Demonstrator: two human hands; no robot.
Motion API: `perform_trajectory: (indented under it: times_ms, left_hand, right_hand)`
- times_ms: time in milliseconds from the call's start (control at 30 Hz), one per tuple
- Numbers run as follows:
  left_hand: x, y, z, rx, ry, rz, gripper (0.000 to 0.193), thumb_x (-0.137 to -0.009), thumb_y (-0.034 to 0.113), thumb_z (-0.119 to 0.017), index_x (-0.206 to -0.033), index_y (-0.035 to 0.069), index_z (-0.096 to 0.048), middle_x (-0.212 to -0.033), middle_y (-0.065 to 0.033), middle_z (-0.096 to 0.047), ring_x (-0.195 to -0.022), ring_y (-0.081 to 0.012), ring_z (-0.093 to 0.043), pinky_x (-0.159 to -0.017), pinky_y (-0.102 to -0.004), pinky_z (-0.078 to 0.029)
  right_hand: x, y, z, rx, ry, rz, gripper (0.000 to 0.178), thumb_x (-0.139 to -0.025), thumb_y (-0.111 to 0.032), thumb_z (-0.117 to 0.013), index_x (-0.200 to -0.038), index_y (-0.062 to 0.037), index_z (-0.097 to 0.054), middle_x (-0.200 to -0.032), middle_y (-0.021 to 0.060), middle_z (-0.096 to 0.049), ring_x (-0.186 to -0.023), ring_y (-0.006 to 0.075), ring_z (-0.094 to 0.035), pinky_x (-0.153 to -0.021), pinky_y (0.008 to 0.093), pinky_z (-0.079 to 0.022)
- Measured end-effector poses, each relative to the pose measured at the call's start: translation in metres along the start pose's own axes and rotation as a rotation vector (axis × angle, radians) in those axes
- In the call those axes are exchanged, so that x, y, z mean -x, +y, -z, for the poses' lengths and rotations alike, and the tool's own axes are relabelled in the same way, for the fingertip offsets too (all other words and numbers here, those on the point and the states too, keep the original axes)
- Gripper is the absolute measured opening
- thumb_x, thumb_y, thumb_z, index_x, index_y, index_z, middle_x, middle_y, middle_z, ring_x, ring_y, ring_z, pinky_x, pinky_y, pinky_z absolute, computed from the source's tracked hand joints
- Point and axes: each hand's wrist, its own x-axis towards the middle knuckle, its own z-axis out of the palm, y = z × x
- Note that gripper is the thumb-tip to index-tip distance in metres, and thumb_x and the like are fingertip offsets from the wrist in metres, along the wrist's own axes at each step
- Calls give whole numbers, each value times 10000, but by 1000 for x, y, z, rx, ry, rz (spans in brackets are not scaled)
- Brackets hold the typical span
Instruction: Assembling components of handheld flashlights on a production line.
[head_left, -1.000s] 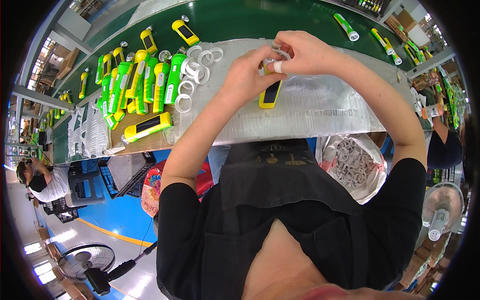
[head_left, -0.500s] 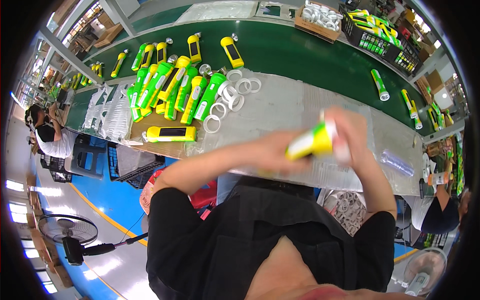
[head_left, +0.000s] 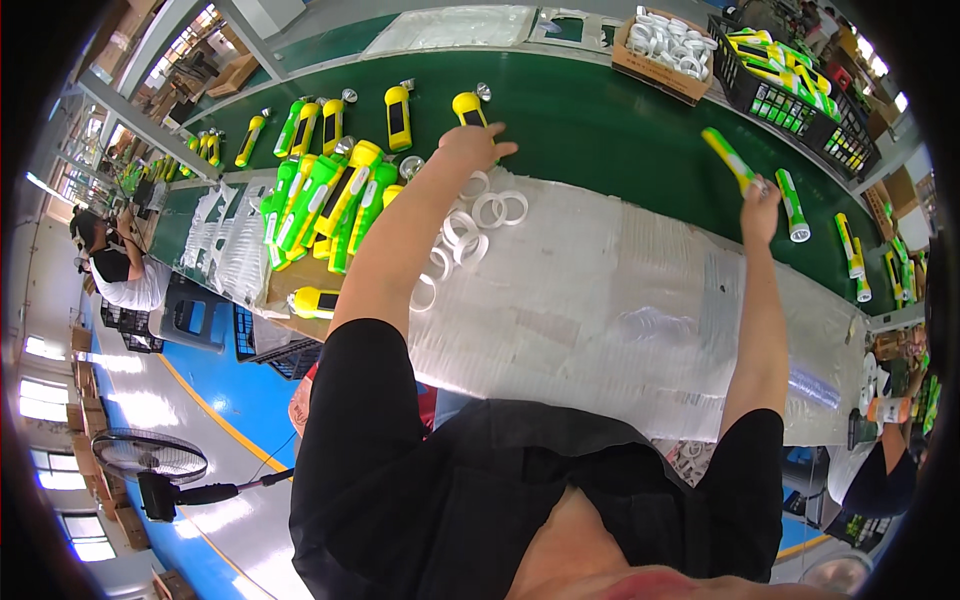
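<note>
My right hand (head_left: 760,214) is closed around the lamp end of a green and yellow flashlight (head_left: 726,156) over the green belt. Its other end points away and to the left. My left hand (head_left: 474,148) reaches to the far side, over the lower part of a yellow flashlight (head_left: 467,106) with a dark panel. Its visible fingers are stretched out and apart, and the loose lamp piece (head_left: 484,91) shows at that flashlight's far end. My left forearm partly hides a pile of green and yellow flashlights (head_left: 318,205). Several white rings (head_left: 489,211) lie beside that forearm.
The bench has a plastic-covered surface (head_left: 580,300). Behind it runs the green belt (head_left: 600,120), carrying more flashlights (head_left: 791,205). At the back right stand a cardboard box (head_left: 655,75) of white rings and a black crate (head_left: 800,115) of flashlights. Co-workers sit at both sides.
My hands have parted from the bench middle. The right has carried the green and yellow flashlight out to the belt on the right; the left has moved up to a yellow flashlight.
</note>
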Motion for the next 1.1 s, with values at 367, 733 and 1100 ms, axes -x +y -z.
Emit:
perform_trajectory:
  times_ms: [367, 733, 1100]
  left_hand:
    - [98, 90, 9, 705, 199, -467, 411, -818, 436, -732, -1130, 183, -643, -880, -153, -603, -874, -314, -616, -778, -388, -506]
    - [239, 120, 16, 764, 497, -699, 320, -834, 255, -726, -1115, 130, -637, -835, -74, -671, -721, -279, -658, -630, -363, -520]
    - [254, 119, -8, 1185, 172, -635, 165, -941, 151, -614, -977, 26, -715, -759, -65, -664, -660, -121, -619, -594, -243, -476]
  right_hand:
    - [118, -125, 37, -660, -759, -57, 327, -957, -295, -587, -1175, -57, -640, -965, 34, -676, -849, 108, -638, -738, 249, -508]
    - [275, -204, 132, -1113, -1105, -430, 447, -894, -354, -614, -1171, -32, -475, -847, 99, -616, -720, 172, -608, -647, 306, -488]
    - [319, -212, 168, -1047, -1323, -209, 505, -926, -400, -607, -1254, -52, -444, -929, 99, -597, -780, 181, -609, -730, 324, -495]
